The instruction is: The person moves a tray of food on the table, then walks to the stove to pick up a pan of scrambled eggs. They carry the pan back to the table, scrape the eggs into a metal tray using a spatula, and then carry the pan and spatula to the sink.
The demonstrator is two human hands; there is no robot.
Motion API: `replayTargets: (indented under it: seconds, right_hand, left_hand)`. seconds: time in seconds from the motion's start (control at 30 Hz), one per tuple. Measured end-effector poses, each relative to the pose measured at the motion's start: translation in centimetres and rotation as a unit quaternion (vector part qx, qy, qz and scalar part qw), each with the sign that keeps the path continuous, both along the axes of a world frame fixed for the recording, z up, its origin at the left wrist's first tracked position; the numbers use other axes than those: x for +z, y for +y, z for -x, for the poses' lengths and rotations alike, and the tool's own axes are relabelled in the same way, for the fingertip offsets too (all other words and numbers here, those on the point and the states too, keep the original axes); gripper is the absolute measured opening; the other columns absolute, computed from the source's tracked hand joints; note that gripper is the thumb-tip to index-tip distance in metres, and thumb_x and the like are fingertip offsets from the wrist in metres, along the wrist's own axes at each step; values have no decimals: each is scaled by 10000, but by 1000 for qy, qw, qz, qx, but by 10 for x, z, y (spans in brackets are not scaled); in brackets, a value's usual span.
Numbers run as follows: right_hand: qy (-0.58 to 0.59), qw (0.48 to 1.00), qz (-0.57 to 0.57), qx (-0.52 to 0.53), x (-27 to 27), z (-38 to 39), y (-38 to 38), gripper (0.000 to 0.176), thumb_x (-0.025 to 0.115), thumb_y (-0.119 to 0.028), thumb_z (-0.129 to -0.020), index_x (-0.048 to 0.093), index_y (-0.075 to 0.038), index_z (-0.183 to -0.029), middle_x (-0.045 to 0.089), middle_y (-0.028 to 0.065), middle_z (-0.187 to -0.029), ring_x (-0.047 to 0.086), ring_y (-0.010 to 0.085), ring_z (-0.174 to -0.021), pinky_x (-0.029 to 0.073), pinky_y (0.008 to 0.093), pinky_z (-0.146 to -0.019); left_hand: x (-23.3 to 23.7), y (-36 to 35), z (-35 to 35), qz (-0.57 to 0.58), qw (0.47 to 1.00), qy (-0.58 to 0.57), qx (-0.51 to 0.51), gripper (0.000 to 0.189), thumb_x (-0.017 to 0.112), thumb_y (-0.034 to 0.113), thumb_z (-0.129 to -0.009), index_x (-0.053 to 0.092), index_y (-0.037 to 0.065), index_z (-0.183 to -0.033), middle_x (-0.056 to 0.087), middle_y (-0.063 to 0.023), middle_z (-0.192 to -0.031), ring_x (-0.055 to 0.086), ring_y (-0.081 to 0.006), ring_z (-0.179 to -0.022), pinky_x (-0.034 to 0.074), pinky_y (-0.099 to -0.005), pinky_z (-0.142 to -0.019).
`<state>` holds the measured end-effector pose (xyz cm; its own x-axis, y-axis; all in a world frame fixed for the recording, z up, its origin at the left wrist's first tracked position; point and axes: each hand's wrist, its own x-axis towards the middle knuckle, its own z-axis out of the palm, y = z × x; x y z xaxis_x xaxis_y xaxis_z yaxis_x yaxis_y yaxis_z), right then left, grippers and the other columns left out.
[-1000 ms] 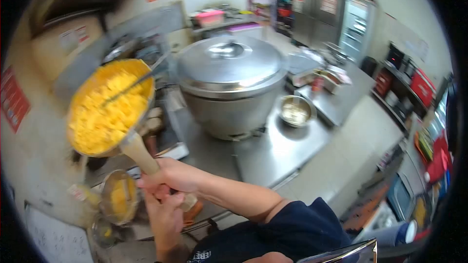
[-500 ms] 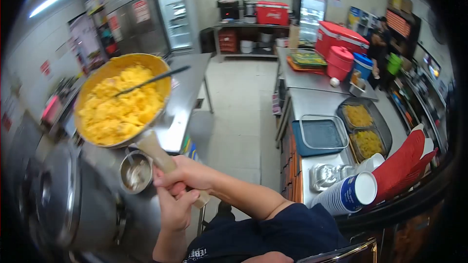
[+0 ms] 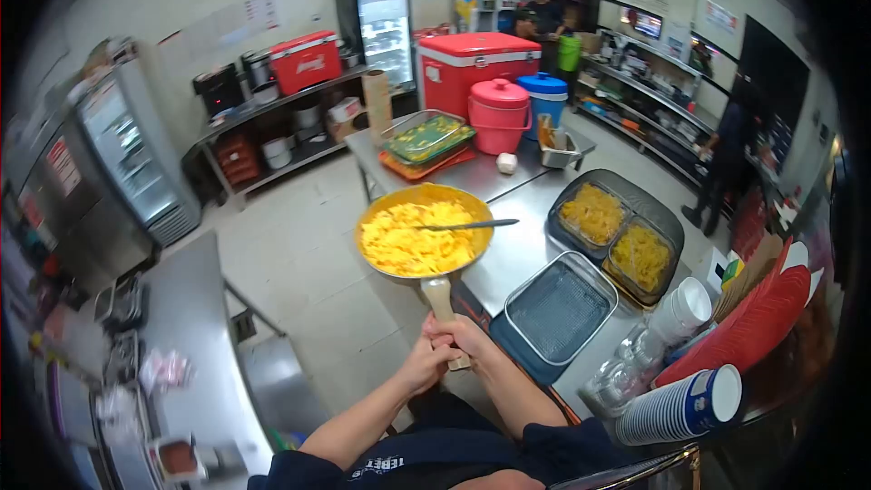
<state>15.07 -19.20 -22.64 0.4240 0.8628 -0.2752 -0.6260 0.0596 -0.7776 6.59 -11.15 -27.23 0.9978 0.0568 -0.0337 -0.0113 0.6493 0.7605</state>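
In front of me a large frying pan (image 3: 484,245) is held up by its pale handle (image 3: 437,298). Yellow scrambled egg (image 3: 413,240) fills it, and a dark-handled utensil (image 3: 485,224) rests in the egg, its head buried. Both hands are closed round the handle: my left hand (image 3: 425,363) on the left side, my right hand (image 3: 465,334) on the right, with fingers overlapping. Right of the pan, a rectangular clear dish (image 3: 560,304) lies on a dark blue-green base (image 3: 526,358) on the steel counter (image 3: 504,259).
Two containers of yellow food (image 3: 638,257) sit in a black tray (image 3: 581,183). Stacked paper cups (image 3: 676,408) and clear plastic cups (image 3: 621,381) stand near right. Behind are a pink bucket (image 3: 497,118) and a red cooler (image 3: 454,73). Another steel table (image 3: 195,308) is left; people (image 3: 735,141) stand farther back.
My view has turned right, away from the left table and its pots. The pan has swung along in both hands, now beside the right counter. The grip on the handle stays.
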Motion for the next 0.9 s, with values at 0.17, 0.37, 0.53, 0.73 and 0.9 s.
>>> replayTargets:
  seconds: [0.17,0.37,0.53,0.73,0.9]
  right_hand:
    - [46,982,19,-181,-43,-57,45,48,543,-47,-763,497,-50,-777,428,-38,-582,386,12,-460,297,157,-392]
    - [156,947,-25,-280,-12,-74,134,105,550,-151,-829,521,-52,-813,526,-14,-630,518,93,-511,418,231,-437]
    - [-155,974,129,-102,41,-120,171,246,589,-242,-802,532,-24,-901,573,53,-790,577,198,-725,471,305,-554]
    - [-559,593,543,-200,47,-142,122,500,676,-264,-686,433,-16,-1045,461,185,-993,528,359,-818,439,392,-719]
    - [-436,652,580,-221,16,-167,137,482,572,-80,-710,344,-12,-1128,489,234,-929,552,392,-763,457,441,-663]
  left_hand:
    - [-1,59,-78,36,986,2,-162,730,517,-37,-714,137,125,-1316,499,-103,-1061,541,-194,-933,473,-342,-763]
    - [-60,176,-128,143,963,89,-211,729,537,219,-804,89,157,-1376,325,-82,-1308,375,-231,-1171,341,-393,-953]
    - [-22,210,-226,-204,967,-125,87,533,555,203,-801,297,79,-1250,316,-109,-1305,337,-245,-1183,273,-371,-980]
    - [-59,273,-291,-101,972,-147,155,315,581,181,-796,406,70,-1032,389,-95,-1135,377,-190,-1057,244,-336,-968]
    - [-29,289,-324,84,969,-162,164,223,510,265,-849,406,77,-908,418,-78,-1010,398,-184,-1000,276,-335,-934]
